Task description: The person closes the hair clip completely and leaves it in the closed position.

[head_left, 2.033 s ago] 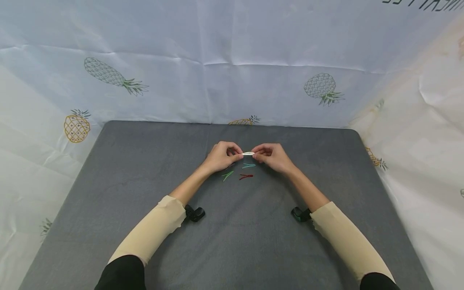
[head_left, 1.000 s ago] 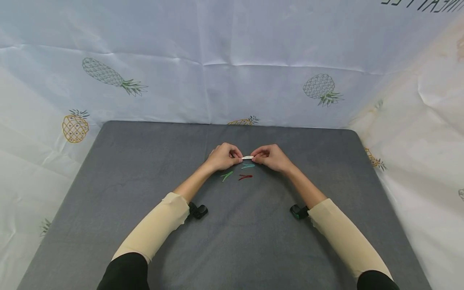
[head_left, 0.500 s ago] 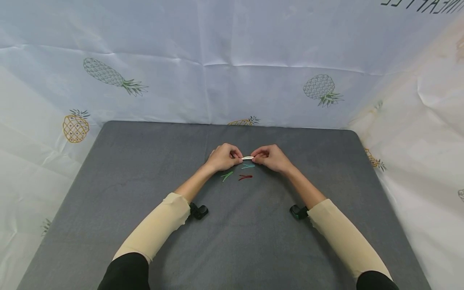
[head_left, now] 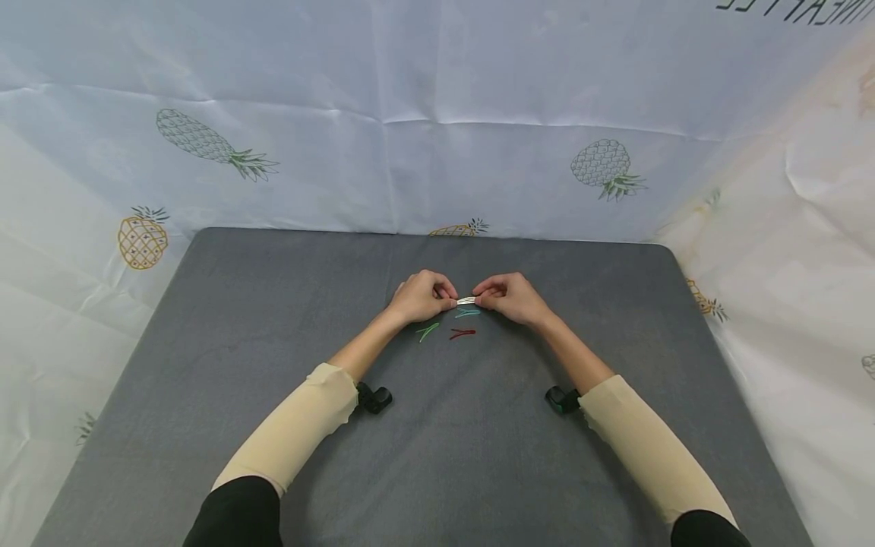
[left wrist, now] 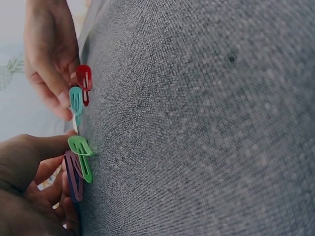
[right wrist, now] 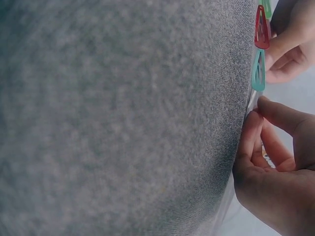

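A white hair snap clip (head_left: 465, 301) spans the gap between both hands near the far middle of the table. At its left end, the thumb and fingers of my left hand (head_left: 418, 296) pinch it. My right hand (head_left: 514, 298) pinches the other end the same way. Just in front lies a teal snap clip (head_left: 468, 312), with a red snap clip (head_left: 462, 333) nearer me and a green snap clip (head_left: 428, 332) to the left. A purple snap clip (left wrist: 74, 177) shows by the left hand in the left wrist view; that hand hides it from the head view.
Grey cloth covers the table (head_left: 437, 456). A pale curtain (head_left: 437, 175) with pineapple prints hangs along the far edge and sides. Black wrist cameras are strapped at both forearms, the left camera (head_left: 374, 399) and the right camera (head_left: 563, 400) hanging inward.
Over two seconds both hands have brought the white clip slightly toward me, closer to the teal clip. In the last half second it has shifted only a little. The other visible clips stay put.
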Demonstrator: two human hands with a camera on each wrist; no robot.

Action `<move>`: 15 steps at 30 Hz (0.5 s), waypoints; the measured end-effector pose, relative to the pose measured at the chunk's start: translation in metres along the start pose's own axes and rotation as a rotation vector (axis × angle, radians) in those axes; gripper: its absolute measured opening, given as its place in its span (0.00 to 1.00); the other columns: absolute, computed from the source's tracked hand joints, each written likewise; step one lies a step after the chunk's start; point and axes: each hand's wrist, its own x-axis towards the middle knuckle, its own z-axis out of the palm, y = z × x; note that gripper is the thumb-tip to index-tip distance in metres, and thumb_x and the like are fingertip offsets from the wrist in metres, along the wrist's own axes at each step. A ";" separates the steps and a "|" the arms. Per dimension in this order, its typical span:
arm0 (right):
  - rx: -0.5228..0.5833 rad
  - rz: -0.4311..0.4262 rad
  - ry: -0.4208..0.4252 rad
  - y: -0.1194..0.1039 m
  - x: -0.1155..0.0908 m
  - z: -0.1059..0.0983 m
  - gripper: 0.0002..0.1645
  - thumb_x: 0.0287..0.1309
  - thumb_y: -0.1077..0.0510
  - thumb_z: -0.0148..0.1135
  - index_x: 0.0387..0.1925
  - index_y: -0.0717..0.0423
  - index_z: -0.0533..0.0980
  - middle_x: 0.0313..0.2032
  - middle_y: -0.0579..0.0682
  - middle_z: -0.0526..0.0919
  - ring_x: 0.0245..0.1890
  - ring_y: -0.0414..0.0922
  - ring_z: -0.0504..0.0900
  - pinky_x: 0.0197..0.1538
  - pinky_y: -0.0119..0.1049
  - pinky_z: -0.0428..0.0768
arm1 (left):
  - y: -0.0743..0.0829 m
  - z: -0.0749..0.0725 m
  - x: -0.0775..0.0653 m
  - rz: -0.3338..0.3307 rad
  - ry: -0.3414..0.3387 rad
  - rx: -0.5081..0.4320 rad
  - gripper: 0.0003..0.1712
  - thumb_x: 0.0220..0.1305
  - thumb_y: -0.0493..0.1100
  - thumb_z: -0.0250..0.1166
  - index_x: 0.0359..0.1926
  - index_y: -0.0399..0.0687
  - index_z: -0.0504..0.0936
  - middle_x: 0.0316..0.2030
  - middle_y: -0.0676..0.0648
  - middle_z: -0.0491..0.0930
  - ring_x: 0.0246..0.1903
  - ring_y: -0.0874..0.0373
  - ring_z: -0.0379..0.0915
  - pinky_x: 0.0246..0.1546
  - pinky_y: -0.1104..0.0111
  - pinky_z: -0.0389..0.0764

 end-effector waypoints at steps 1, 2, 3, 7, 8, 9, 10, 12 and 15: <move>0.001 -0.001 0.001 0.000 0.000 0.000 0.14 0.72 0.60 0.70 0.53 0.63 0.88 0.45 0.62 0.92 0.37 0.40 0.88 0.42 0.27 0.82 | 0.000 0.000 0.000 -0.001 -0.001 -0.001 0.05 0.72 0.43 0.73 0.43 0.47 0.93 0.37 0.47 0.91 0.32 0.59 0.81 0.35 0.69 0.70; 0.001 -0.003 0.002 0.000 0.000 0.001 0.14 0.72 0.60 0.70 0.53 0.64 0.88 0.45 0.62 0.92 0.37 0.40 0.88 0.42 0.27 0.82 | 0.000 0.000 -0.001 -0.001 -0.002 -0.003 0.05 0.72 0.43 0.73 0.43 0.47 0.93 0.36 0.47 0.90 0.32 0.60 0.81 0.35 0.69 0.70; 0.002 -0.004 0.003 0.000 0.000 0.001 0.14 0.72 0.60 0.70 0.53 0.64 0.88 0.45 0.62 0.92 0.37 0.40 0.88 0.42 0.27 0.82 | 0.000 -0.001 -0.001 0.000 -0.002 -0.006 0.05 0.72 0.43 0.74 0.43 0.47 0.93 0.36 0.47 0.90 0.32 0.60 0.81 0.35 0.69 0.69; 0.003 -0.004 0.008 0.000 0.000 0.002 0.13 0.72 0.60 0.70 0.53 0.64 0.88 0.45 0.62 0.92 0.37 0.40 0.88 0.42 0.27 0.82 | 0.000 -0.001 -0.002 0.005 -0.004 -0.014 0.05 0.72 0.43 0.74 0.43 0.47 0.93 0.36 0.47 0.90 0.31 0.61 0.80 0.34 0.69 0.69; 0.001 -0.005 0.009 0.000 -0.001 0.002 0.13 0.72 0.60 0.70 0.53 0.63 0.88 0.45 0.62 0.92 0.37 0.41 0.88 0.42 0.27 0.82 | 0.000 -0.001 -0.003 0.006 -0.005 -0.016 0.05 0.72 0.43 0.74 0.43 0.47 0.93 0.36 0.47 0.90 0.31 0.60 0.80 0.34 0.69 0.69; -0.001 -0.005 0.011 0.000 -0.001 0.002 0.13 0.72 0.60 0.70 0.53 0.63 0.88 0.45 0.62 0.92 0.38 0.41 0.89 0.42 0.27 0.82 | 0.000 -0.001 -0.003 0.007 -0.005 -0.016 0.05 0.72 0.43 0.74 0.43 0.46 0.93 0.36 0.47 0.91 0.31 0.60 0.80 0.34 0.69 0.69; -0.003 -0.006 0.013 0.000 -0.001 0.002 0.13 0.72 0.60 0.70 0.53 0.63 0.88 0.45 0.62 0.92 0.38 0.42 0.89 0.42 0.27 0.82 | 0.000 -0.001 -0.003 0.008 -0.006 -0.018 0.06 0.72 0.43 0.73 0.43 0.46 0.93 0.36 0.47 0.91 0.31 0.60 0.80 0.34 0.69 0.69; -0.005 -0.008 0.019 0.000 -0.001 0.003 0.13 0.72 0.59 0.70 0.53 0.63 0.88 0.45 0.61 0.92 0.38 0.42 0.89 0.42 0.27 0.82 | 0.001 -0.001 -0.004 0.010 -0.006 -0.022 0.06 0.73 0.43 0.73 0.43 0.46 0.93 0.37 0.46 0.91 0.32 0.60 0.80 0.35 0.69 0.70; 0.001 -0.008 0.027 0.000 -0.002 0.003 0.14 0.72 0.59 0.70 0.53 0.63 0.88 0.45 0.62 0.92 0.39 0.44 0.90 0.43 0.27 0.82 | 0.002 -0.002 -0.005 0.015 -0.007 -0.026 0.06 0.73 0.43 0.73 0.44 0.46 0.93 0.38 0.46 0.91 0.33 0.59 0.81 0.36 0.69 0.71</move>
